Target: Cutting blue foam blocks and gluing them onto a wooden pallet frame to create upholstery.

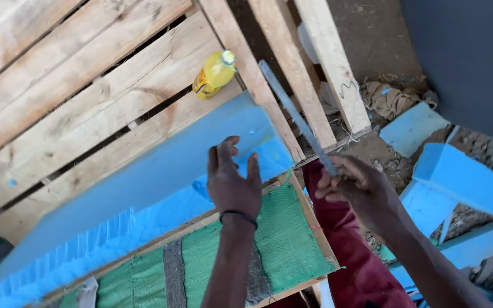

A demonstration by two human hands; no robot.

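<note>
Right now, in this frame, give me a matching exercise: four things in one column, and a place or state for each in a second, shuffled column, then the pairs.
Things:
1. yellow bottle
2. metal blade
3. blue foam sheet
4. green mesh

Places or states:
A. stretched over a wooden frame
B. held in the right hand
C. lying on its side on the wooden planks
D. under the open left hand, above the frame

Pairs: 1-C, 2-B, 3-D, 4-A
</note>
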